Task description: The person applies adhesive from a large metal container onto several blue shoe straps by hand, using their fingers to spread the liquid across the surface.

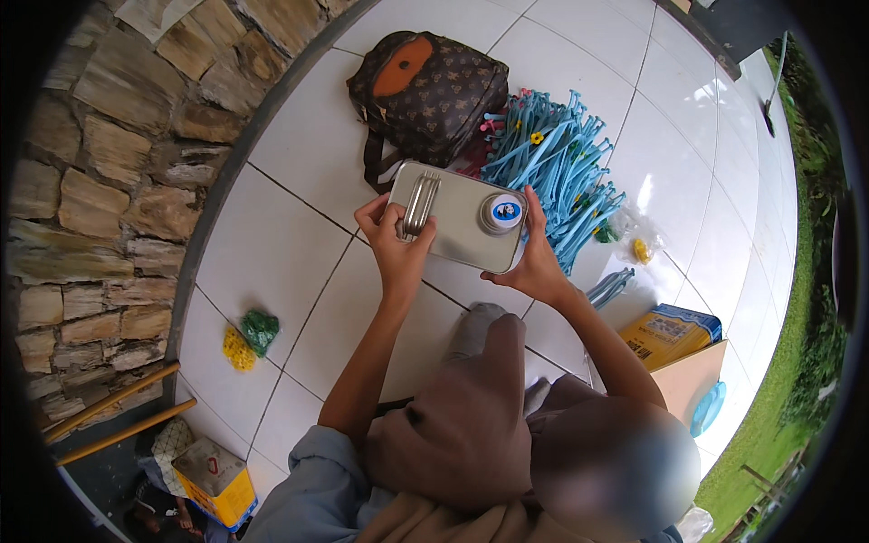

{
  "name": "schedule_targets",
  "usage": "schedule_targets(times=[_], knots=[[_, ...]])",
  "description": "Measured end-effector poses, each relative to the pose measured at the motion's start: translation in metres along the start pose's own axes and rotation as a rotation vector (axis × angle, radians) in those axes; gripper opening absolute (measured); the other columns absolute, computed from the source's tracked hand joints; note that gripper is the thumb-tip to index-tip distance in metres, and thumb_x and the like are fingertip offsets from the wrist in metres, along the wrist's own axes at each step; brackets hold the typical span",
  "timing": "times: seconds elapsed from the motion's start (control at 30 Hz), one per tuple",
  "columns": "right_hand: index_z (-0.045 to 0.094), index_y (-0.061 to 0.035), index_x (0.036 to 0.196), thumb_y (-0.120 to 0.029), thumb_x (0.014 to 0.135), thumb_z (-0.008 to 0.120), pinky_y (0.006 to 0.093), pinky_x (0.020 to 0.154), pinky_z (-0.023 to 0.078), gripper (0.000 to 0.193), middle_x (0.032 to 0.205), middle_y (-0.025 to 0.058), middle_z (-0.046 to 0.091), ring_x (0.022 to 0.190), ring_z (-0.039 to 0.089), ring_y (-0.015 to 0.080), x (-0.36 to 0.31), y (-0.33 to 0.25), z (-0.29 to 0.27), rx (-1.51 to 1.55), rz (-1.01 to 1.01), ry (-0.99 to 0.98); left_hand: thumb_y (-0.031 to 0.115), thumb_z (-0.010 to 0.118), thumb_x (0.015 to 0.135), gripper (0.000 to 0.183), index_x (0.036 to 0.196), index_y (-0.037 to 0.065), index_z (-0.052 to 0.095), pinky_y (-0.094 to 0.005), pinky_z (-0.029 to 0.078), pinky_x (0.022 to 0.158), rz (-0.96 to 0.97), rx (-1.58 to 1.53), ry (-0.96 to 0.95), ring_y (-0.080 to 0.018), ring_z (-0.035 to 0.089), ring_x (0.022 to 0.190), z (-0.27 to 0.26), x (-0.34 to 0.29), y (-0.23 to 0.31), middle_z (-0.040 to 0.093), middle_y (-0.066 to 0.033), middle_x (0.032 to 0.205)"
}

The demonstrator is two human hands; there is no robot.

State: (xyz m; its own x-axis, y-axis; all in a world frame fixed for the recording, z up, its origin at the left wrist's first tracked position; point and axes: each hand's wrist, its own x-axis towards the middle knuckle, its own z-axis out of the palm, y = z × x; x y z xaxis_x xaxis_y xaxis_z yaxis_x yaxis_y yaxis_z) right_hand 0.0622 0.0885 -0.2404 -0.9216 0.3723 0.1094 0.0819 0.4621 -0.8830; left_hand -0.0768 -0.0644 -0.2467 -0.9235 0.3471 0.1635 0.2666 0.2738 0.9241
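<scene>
1. Tin (462, 192), silver and rectangular, is held between both hands, just above the middle of view, over the tiled floor (299, 158).
2. Left hand (398, 242) is placed at the tin's 8 o'clock, fingers bent and gripping. Handle (423, 197) at 9 o'clock is touched near its lower end by thumb and index finger; other fingers are tucked by the left edge, partly hidden.
3. Right hand (536, 261) is placed at 4 o'clock, clasped round the corner: fingers along right edge, thumb along lower edge. White cap (503, 214) at 3 o'clock is seated just beside those fingers.
4. Contact under the tin cannot be told.
5. Clock from tin: patterned backpack (433, 95) at 12, pale blue strips (548, 163) heaped at 2, yellow-and-blue container (668, 337) at 4, green bag (260, 332) and yellow bag (239, 349) at 8.
</scene>
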Motion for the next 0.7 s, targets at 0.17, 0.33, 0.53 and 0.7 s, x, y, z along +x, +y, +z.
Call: schedule_targets(times=[0.17,0.33,0.53,0.7], knots=[[-0.009,-0.0067,0.142,-0.009,0.052,0.086,0.04,0.109,0.024,0.131,0.147,0.0202,0.006,0.135,0.019,0.0349,0.004,-0.017,-0.006,-0.072,-0.003,-0.117,0.009,0.074,0.066,0.046,0.099,0.002,0.043,-0.0406,0.032,0.092,0.099,0.085,-0.002,-0.0311,0.035,0.108,-0.008,0.0,0.006,0.033,-0.015,0.116],[0.0,-0.0108,0.143,-0.008,0.065,0.08,0.0389,0.102,0.037,0.112,0.147,0.018,0.016,0.131,0.029,0.0345,-0.021,-0.055,-0.066,-0.239,0.1,-0.092,0.014,0.073,0.07,0.059,0.114,0.002,0.036,-0.0416,0.029,0.095,0.37,0.386,0.066,-0.0325,0.032,0.113,-0.001,-0.008,0.079,0.033,-0.0159,0.12],[0.04,-0.009,0.13,-0.015,0.081,0.066,0.0382,0.087,0.046,0.055,0.116,0.0179,0.057,0.105,0.057,0.0301,-0.139,-0.169,-0.15,-0.329,0.279,0.356,0.011,0.068,0.076,0.046,0.11,0.0,0.039,-0.0403,0.033,0.093,0.593,-0.325,-0.472,-0.0308,0.043,0.107,0.072,-0.064,0.213,0.044,-0.0163,0.112],[0.055,-0.0041,0.113,0.005,0.083,0.053,0.0304,0.079,0.049,0.032,0.091,0.0084,0.066,0.086,0.064,0.0164,-0.3,-0.19,-0.195,-0.418,0.218,1.089,0.03,0.064,0.083,0.046,0.118,0.008,0.042,-0.0366,0.037,0.096,0.647,-0.242,-1.312,-0.0245,0.044,0.114,0.13,-0.154,0.288,0.047,-0.0122,0.116]])
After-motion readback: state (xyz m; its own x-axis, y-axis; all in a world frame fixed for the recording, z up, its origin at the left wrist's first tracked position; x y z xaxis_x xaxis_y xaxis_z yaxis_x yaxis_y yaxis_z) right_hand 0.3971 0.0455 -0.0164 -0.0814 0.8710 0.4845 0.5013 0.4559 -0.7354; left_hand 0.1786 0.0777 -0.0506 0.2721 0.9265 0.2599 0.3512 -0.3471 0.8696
